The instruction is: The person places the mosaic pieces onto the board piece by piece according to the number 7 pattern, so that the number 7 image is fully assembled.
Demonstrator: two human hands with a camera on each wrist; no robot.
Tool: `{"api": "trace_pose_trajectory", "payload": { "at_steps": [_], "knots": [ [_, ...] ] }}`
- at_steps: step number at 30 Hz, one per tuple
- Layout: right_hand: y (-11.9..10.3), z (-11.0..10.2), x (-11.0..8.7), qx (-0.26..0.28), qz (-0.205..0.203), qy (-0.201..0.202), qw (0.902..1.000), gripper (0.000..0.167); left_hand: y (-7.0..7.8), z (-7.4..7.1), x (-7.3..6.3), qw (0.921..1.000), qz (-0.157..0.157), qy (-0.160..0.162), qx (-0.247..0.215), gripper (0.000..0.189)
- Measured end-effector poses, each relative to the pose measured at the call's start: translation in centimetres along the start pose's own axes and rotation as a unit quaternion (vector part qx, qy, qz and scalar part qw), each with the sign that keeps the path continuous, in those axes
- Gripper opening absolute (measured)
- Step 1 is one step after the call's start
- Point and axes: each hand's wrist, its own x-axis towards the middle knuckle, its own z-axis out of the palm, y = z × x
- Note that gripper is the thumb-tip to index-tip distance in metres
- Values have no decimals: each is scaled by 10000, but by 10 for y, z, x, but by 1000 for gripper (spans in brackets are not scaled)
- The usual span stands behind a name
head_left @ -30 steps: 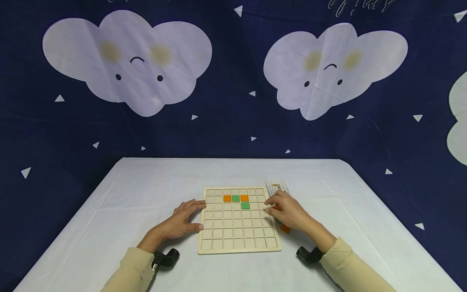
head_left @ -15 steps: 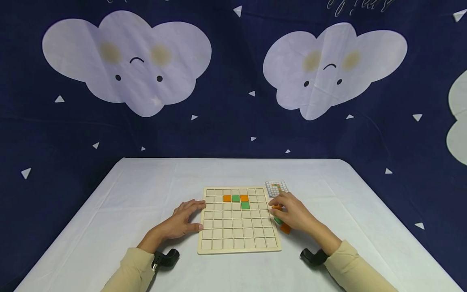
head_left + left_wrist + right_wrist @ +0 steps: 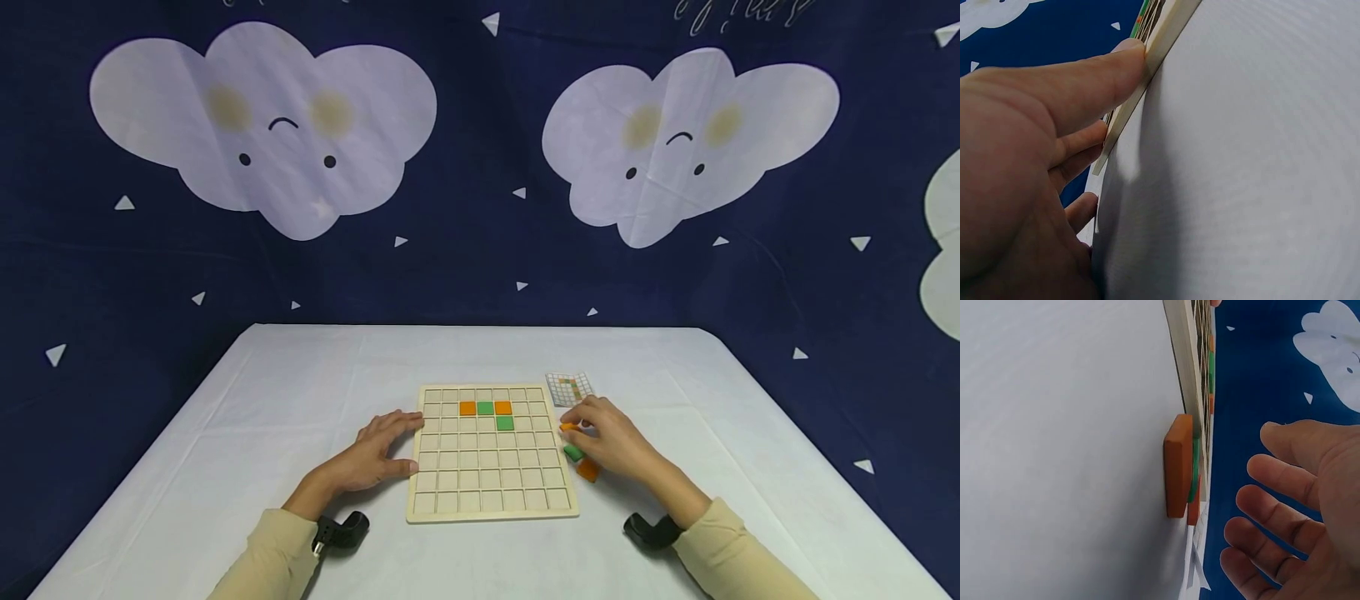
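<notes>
A square wooden grid board (image 3: 480, 479) lies on the white table with two orange tiles and two green tiles set in its upper cells. Along its left edge rests my left hand (image 3: 375, 454), fingers extended and thumb (image 3: 1116, 69) touching the rim. My right hand (image 3: 611, 437) hovers by the board's right side with fingers loosely bent and nothing between them. Beneath and beside it lie three loose tiles: an orange tile (image 3: 567, 427) at the fingertips, a green tile (image 3: 573, 452), and a nearer orange tile (image 3: 588, 471). The right wrist view shows these tiles on the table, apart from the fingers.
A small printed card (image 3: 567, 387) with a coloured grid pattern lies beyond the right hand, at the board's upper right corner. Behind the white table (image 3: 315, 367) hangs a dark blue cloth (image 3: 480, 275) printed with clouds.
My right hand has drawn back slightly to the right from the board's edge, uncovering the loose tiles and more of the card. The left hand and the tiles on the board stay put.
</notes>
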Motion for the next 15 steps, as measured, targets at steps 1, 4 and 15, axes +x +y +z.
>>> {"api": "trace_pose_trajectory", "payload": {
  "at_steps": [1,4,15],
  "knots": [
    [1,0,0,13,19,1,10000,14,0,0,0,10000,3,-3,-1,66],
    [2,-1,-1,32,48,14,10000,14,0,0,0,10000,0,-13,-7,66],
    [6,-3,-4,1,182,-31,9998,15,-3,1,1,10000,11,-14,14,66]
  ]
}}
